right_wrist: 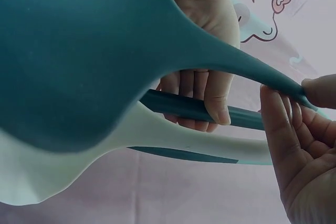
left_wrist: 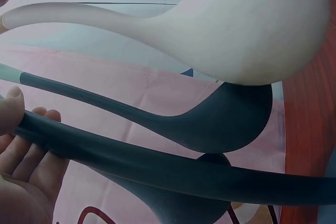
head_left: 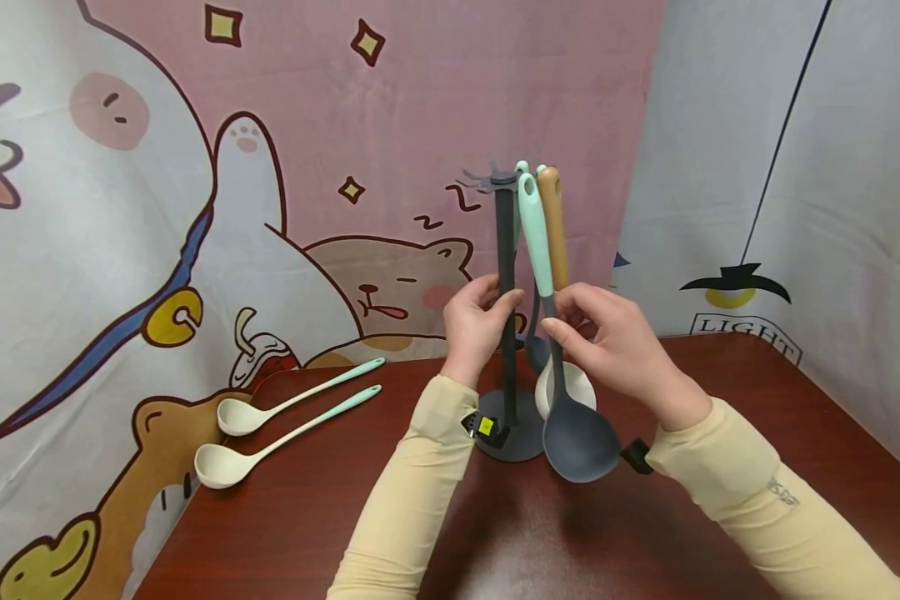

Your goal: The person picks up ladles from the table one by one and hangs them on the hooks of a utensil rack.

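Note:
My left hand [head_left: 471,329] grips the dark upright pole [head_left: 508,362] of a utensil stand with a round base and a hooked top. In my right hand [head_left: 621,346] is the neck of a dark grey ladle [head_left: 581,442], pinched between thumb and fingers. Its mint handle points up beside the hooks; whether it sits on one I cannot tell. Behind it hangs a white ladle [left_wrist: 252,30] with a wooden handle [head_left: 555,208]. Another dark utensil [left_wrist: 226,119] with a mint handle hangs farther back, and a further dark bowl lies partly hidden behind the pole in the left wrist view.
Two white ladles, an upper one [head_left: 243,417] and a lower one [head_left: 225,467], lie on the left of the reddish-brown table [head_left: 307,517], mint handles pointing right. A printed cartoon curtain [head_left: 420,100] hangs behind and beside the table.

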### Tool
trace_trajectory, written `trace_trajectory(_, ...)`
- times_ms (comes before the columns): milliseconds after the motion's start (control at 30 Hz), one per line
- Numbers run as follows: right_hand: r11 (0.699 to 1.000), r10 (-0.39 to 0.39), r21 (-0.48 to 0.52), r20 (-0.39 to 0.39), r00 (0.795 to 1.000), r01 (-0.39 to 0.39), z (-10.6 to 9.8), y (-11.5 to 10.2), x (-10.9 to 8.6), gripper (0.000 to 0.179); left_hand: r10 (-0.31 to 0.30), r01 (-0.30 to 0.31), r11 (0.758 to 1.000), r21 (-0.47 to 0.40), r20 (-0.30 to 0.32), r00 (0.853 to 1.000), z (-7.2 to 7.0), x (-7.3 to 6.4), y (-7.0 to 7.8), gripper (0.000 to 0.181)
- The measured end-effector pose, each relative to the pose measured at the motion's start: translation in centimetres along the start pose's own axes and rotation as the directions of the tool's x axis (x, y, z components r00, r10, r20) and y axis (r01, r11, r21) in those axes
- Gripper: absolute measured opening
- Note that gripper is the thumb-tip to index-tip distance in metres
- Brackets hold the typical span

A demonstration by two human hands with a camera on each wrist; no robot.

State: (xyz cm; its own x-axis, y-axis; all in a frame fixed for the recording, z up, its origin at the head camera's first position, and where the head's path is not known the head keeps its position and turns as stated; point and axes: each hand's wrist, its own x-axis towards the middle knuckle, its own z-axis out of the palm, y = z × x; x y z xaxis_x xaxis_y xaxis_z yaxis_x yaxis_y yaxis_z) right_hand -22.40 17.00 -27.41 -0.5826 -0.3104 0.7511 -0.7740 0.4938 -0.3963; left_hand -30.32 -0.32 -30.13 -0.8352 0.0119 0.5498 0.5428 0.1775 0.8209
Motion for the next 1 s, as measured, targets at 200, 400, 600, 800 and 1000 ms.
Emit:
trace_trajectory(200,1.0,-0.024,0.009,-0.006,1.0,0.024,0.2,-0.1,0.2,0.018,0.002,-0.002,1.0,-0.001,0.001,1.0,-0.1,0.0,0.0,0.023)
trace_trajectory(400,1.0,-0.016,-0.001,-0.005,1.0,0.016,0.6,0.0,0.3,0.017,0.009,-0.009,1.0,0.001,0.005,1.0,-0.1,0.0,0.0,0.025)
trace_trajectory(600,0.999,0.026,-0.032,0.008,1.0,-0.025,0.9,-0.1,0.2,0.016,-0.002,0.002,1.0,0.001,0.004,1.0,0.0,0.0,0.1,0.024)
trace_trajectory(800,0.998,0.057,0.009,0.025,0.998,-0.057,1.2,-0.3,0.3,0.017,0.028,-0.028,0.999,0.017,0.002,1.0,-0.1,0.1,0.0,0.022)
trace_trajectory(1000,0.997,0.076,-0.004,0.037,0.996,-0.076,1.3,-0.5,0.4,0.018,0.023,-0.023,1.0,0.014,0.017,1.0,-0.2,0.0,0.1,0.022)
